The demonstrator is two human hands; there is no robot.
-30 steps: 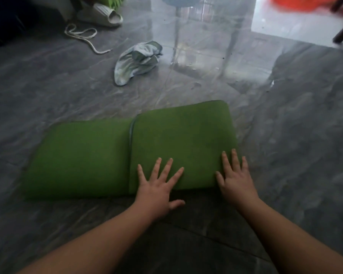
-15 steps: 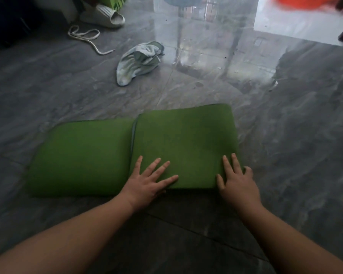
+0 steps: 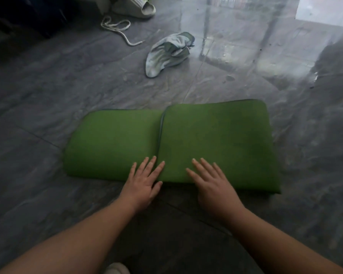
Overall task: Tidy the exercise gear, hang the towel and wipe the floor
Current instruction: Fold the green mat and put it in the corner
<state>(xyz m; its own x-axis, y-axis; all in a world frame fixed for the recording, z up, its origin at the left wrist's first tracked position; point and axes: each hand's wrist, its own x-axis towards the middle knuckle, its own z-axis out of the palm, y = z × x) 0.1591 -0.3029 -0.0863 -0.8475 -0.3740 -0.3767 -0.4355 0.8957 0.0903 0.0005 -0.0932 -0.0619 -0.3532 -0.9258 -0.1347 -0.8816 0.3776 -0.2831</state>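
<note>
Your left hand (image 3: 145, 182) and right hand (image 3: 212, 183) lie flat, fingers spread and straight, pressing the near edge of the folded green mat (image 3: 216, 139) on the grey floor (image 3: 48, 95) (the left sits right at the fold seam). Beyond the mat, well apart, you see the crumpled towel (image 3: 168, 53), a white cord (image 3: 117, 28) and a slipper (image 3: 135, 8).

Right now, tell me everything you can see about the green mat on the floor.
The green mat lies folded or partly rolled on the grey tiled floor, a thick, soft-looking pad with rounded edges. A seam runs across it where the upper right layer overlaps the left part. The left hand rests flat across that seam at the near edge; the right hand presses flat on the right layer. Nothing else touches it.
</note>
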